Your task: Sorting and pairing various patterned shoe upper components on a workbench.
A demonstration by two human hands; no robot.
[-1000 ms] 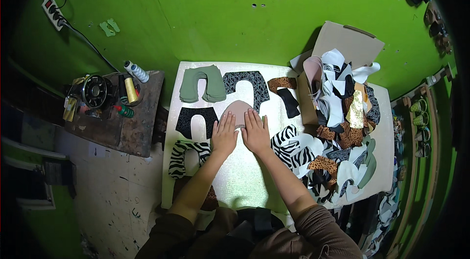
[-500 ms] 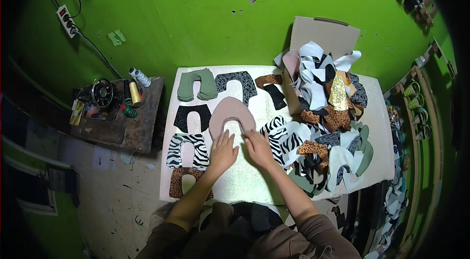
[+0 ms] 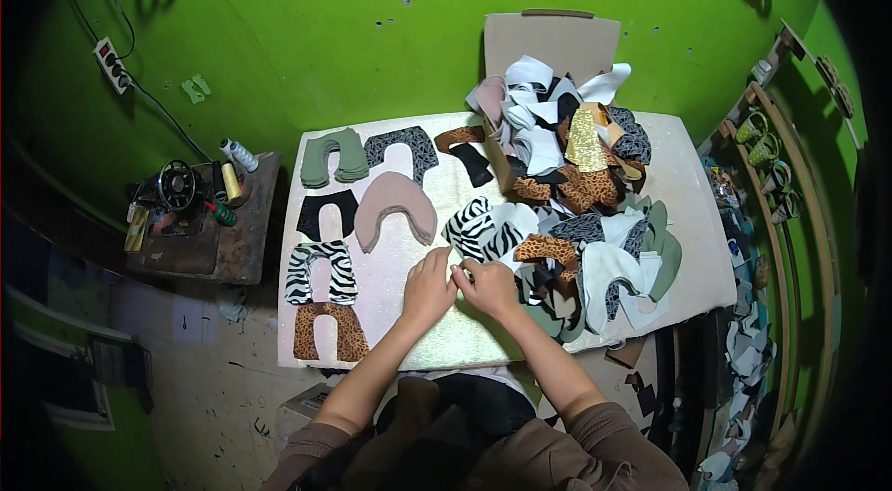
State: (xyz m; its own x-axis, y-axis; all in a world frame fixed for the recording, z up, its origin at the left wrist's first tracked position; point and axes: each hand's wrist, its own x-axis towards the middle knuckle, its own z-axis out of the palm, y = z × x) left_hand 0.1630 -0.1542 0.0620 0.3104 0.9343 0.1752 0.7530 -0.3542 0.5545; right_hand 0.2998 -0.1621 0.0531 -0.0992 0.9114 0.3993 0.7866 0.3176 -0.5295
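Note:
My left hand (image 3: 430,288) and my right hand (image 3: 486,288) meet over the table, fingers bent inward and almost touching. Whatever may lie between the fingertips is too small to make out. Just beyond them are zebra-striped pieces (image 3: 471,228). To the upper left, apart from both hands, rests a stack of dusty-pink U-shaped pieces (image 3: 398,199). Other U-shaped cutouts lie at the left: a green stack (image 3: 317,159), dark patterned pieces (image 3: 414,145), black pieces (image 3: 317,218), a zebra-striped stack (image 3: 298,274) and leopard-print pieces (image 3: 347,333).
A heap of mixed cutouts (image 3: 609,273) covers the table's right side. Behind it, an open cardboard box (image 3: 552,38) overflows with scraps. A sewing machine (image 3: 178,186) and thread spools (image 3: 243,157) stand on a side table at left; a shoe rack (image 3: 797,240) is at right.
Both hands have let go of the pink stack and come together to its lower right. The whole scene has shifted left in the picture as my head turned.

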